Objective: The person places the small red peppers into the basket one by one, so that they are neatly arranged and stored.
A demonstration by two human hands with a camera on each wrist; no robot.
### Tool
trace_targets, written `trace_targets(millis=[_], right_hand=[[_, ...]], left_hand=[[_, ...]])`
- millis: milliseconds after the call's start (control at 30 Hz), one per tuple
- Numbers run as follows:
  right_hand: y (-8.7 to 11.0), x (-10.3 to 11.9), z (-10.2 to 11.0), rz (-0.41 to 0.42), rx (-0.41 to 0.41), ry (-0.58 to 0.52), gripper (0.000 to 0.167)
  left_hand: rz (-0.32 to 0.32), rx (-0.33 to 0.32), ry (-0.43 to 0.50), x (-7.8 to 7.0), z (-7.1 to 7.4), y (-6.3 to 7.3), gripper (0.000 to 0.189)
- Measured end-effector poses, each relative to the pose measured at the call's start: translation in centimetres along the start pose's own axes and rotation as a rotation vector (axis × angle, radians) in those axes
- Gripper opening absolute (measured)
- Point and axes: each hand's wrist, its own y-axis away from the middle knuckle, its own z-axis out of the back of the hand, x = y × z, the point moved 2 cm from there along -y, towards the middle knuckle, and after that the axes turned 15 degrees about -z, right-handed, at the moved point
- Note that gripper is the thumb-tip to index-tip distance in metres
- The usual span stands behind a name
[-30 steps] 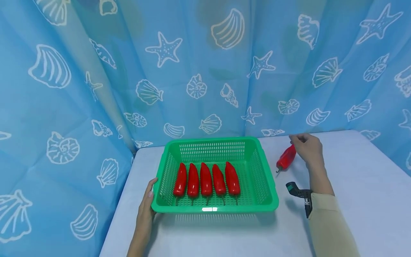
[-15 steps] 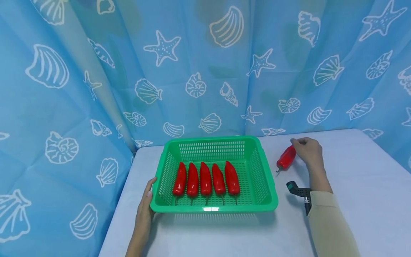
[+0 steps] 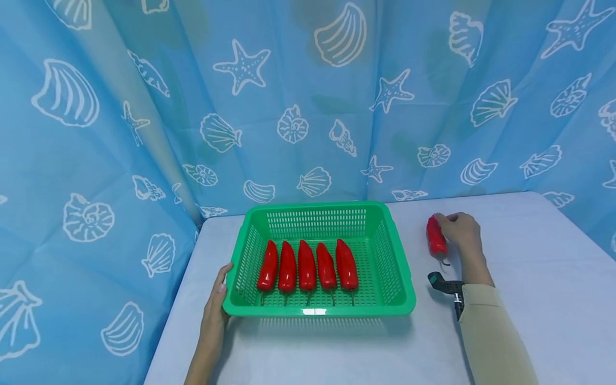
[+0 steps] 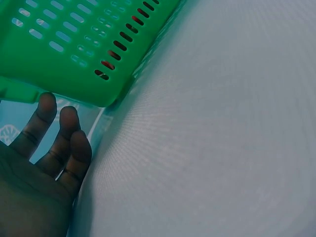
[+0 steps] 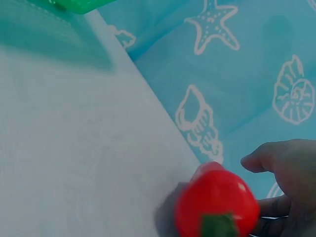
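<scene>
A green plastic basket [image 3: 320, 311] stands on a white-covered table, with several red peppers [image 3: 306, 267] lying side by side in it, stems towards me. My left hand [image 3: 214, 315] is at the basket's left side, its fingertips right at the wall. In the left wrist view, the slightly bent fingers [image 4: 73, 153] reach up to the basket's lower edge. To the right of the basket lies another red pepper [image 3: 436, 238]. My right hand [image 3: 461, 230] is beside its tip, fingers along its side. The right wrist view shows the thumb [image 5: 264, 157] apart from the pepper's red body [image 5: 217, 200].
A blue curtain [image 3: 269, 160] with white shells and starfish hangs behind and left of the table. The white tabletop [image 3: 529, 278] extends to the right of my right arm. A small black camera mount [image 3: 445, 283] sits on the right wrist.
The loose pepper has turned, its stem end swinging to the right, so it now lies nearly lengthwise to me. My right hand has shifted slightly; the left stays at the basket.
</scene>
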Motion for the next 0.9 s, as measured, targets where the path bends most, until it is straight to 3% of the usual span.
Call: trace_targets(millis=[500, 700, 900], right_hand=[[-1.3, -0.9, -0.6, -0.019, 0.07, 0.076, 0.071], [-1.3, -0.5, -1.0, 0.028, 0.061, 0.119, 0.069], [-1.0, -0.2, -1.3, 0.05, 0.089, 0.081, 0.066]], left_hand=[[-0.003, 0.002, -0.002, 0.1, -0.3, -0.1, 0.059], [-0.011, 0.002, -0.002, 0.0, -0.1, 0.0, 0.058], [-0.038, 0.006, 0.007, 0.0, 0.0, 0.0, 0.056]])
